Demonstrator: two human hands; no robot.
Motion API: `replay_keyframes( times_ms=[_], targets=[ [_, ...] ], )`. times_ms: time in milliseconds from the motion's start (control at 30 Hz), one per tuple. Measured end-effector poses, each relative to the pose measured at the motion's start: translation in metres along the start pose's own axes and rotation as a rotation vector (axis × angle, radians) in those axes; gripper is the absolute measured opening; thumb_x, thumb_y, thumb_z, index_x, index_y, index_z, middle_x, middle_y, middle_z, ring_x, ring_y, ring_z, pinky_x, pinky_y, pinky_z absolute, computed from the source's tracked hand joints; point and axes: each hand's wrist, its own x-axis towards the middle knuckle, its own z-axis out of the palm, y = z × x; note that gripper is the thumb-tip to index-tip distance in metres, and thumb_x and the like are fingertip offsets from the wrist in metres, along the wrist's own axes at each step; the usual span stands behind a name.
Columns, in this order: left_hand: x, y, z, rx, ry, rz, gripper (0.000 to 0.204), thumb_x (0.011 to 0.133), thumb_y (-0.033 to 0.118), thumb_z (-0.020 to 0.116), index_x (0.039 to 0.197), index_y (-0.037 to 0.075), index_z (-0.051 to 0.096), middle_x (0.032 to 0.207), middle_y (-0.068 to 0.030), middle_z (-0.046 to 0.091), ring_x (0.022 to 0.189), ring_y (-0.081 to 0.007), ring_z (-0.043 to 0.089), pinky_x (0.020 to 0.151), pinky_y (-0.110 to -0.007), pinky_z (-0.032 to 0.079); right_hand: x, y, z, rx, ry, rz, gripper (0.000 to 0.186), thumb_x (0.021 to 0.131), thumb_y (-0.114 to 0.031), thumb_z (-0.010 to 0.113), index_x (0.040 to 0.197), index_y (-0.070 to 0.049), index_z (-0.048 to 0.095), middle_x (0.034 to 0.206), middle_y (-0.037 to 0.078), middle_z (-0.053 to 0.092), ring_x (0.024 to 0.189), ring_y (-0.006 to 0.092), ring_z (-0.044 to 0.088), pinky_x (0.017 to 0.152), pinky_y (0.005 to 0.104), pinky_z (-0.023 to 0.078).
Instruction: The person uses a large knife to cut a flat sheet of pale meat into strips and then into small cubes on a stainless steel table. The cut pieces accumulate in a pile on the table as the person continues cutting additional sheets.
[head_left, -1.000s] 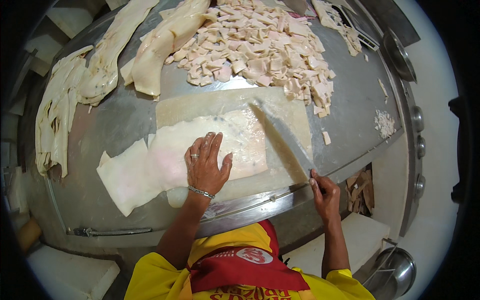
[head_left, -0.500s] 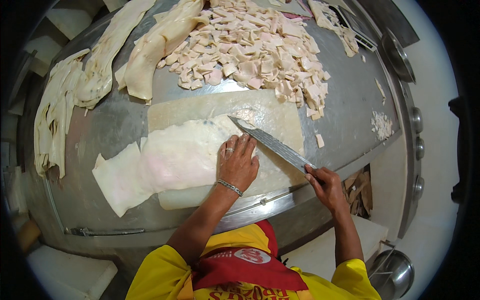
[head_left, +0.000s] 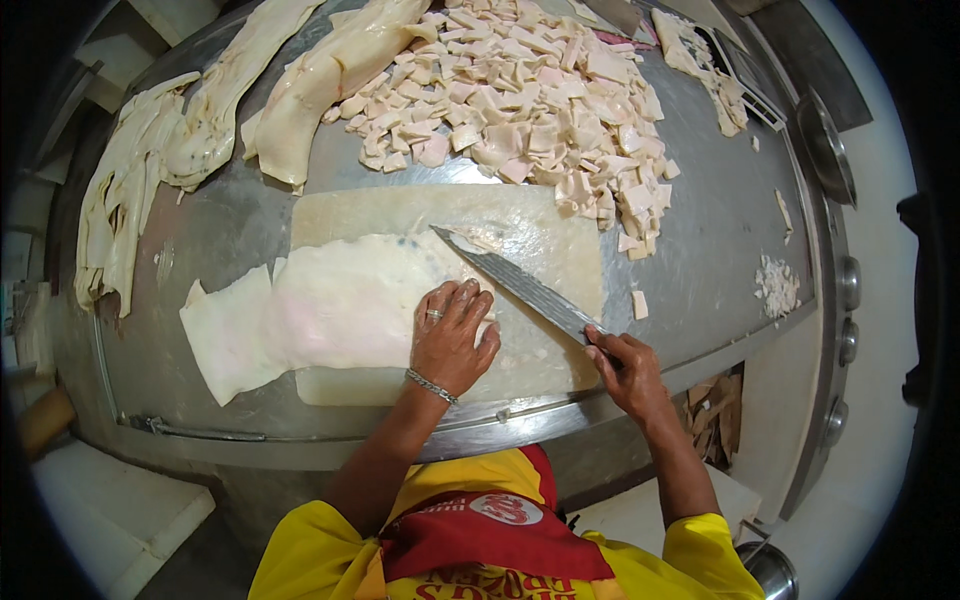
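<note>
You are in what looks like a food-preparation kitchen, standing at a broad metal counter [head_left: 235, 228]. Your long knife [head_left: 525, 288], the pale cutting board [head_left: 560, 225], the heap of cut pieces [head_left: 520, 95] and your red apron [head_left: 440, 545] show it.

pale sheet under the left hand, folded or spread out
Spread out: the pale sheet lies flat, partly on the board, partly on the table, with the left hand on top.
</note>
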Motion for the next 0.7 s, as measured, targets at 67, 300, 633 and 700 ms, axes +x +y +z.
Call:
replay_keyframes(
  times_ms=[67, 300, 633, 700],
  targets=[
    [0.0, 0.001, 0.001, 0.017, 0.013, 0.003, 0.043, 0.084, 0.023, 0.073, 0.123, 0.008, 0.063, 0.131, -0.0129, 0.059, 0.128, -0.0348, 0.048, 0.11, -0.051, 0.035, 0.009, 0.0, 0.006, -0.023, -0.003, 0.011, 0.034, 0.093, -0.024, 0.073, 0.126, -0.016, 0.072, 0.072, 0.015, 0.062, 0.06, 0.0294, 0.061, 0.059, 0.0413, 0.05],
    [0.003, 0.005, 0.002, 0.019, 0.024, -0.025, 0.044, 0.082, 0.022, 0.074, 0.122, 0.008, 0.064, 0.129, -0.0127, 0.061, 0.127, -0.0354, 0.05, 0.109, -0.051, 0.035, 0.047, -0.007, 0.025, -0.034, 0.027, -0.096, 0.034, 0.093, -0.028, 0.073, 0.125, -0.017, 0.073, 0.074, 0.015, 0.064, 0.063, 0.0294, 0.064, 0.06, 0.0409, 0.051],
    [-0.006, -0.003, 0.0, 0.066, 0.06, -0.015, 0.04, 0.082, 0.024, 0.076, 0.118, 0.009, 0.065, 0.127, -0.0121, 0.063, 0.125, -0.0351, 0.05, 0.11, -0.049, 0.035, 0.015, 0.027, 0.006, -0.088, 0.054, -0.057, 0.032, 0.093, -0.027, 0.073, 0.123, -0.016, 0.074, 0.073, 0.015, 0.064, 0.061, 0.0285, 0.063, 0.06, 0.0408, 0.051],
    [-0.009, -0.003, -0.001, 0.069, 0.061, -0.015, 0.04, 0.082, 0.024, 0.076, 0.118, 0.009, 0.065, 0.126, -0.012, 0.063, 0.125, -0.0349, 0.05, 0.109, -0.049, 0.035, -0.001, 0.034, -0.002, -0.086, 0.053, 0.001, 0.032, 0.093, -0.03, 0.073, 0.123, -0.019, 0.074, 0.072, 0.014, 0.064, 0.063, 0.029, 0.064, 0.061, 0.0421, 0.051]
  ],
)
